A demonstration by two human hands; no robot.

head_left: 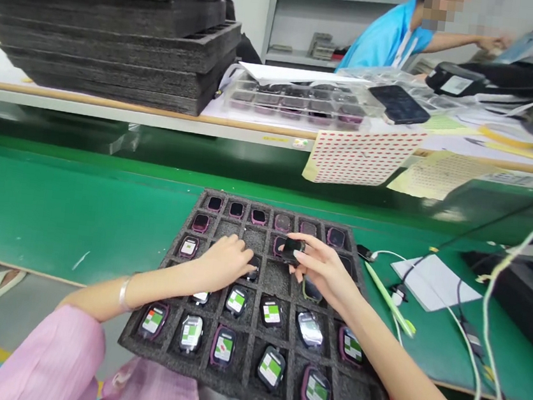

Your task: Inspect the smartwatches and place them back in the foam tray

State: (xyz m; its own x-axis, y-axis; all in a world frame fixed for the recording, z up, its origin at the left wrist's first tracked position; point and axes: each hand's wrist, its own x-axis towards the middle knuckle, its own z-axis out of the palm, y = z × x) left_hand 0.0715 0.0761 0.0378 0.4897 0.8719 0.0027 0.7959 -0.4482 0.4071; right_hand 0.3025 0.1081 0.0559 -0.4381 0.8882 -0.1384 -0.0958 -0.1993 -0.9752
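A foam tray (246, 381) with square pockets holds several smartwatch bodies without straps, some with lit screens, some dark. Between the thumb and fingers of my right hand (323, 267) is a black smartwatch (293, 249), raised just over the tray's middle rows. My left hand (224, 263) reaches into a middle pocket, its curled fingertips closed at the edge of another dark smartwatch (253, 269). These fingers partly cover that watch and the pockets beside it. Near the front, a watch with a lit green-and-white screen (271, 366) lies in its pocket.
Stacked black foam trays (107, 34) stand on the shelf, beside a clear plastic tray (301, 104) and a phone (399, 105). Right of the foam tray lie a green pen (387, 297), white paper (435, 282) and loose cables (485, 328). A person in blue (381, 36) works behind.
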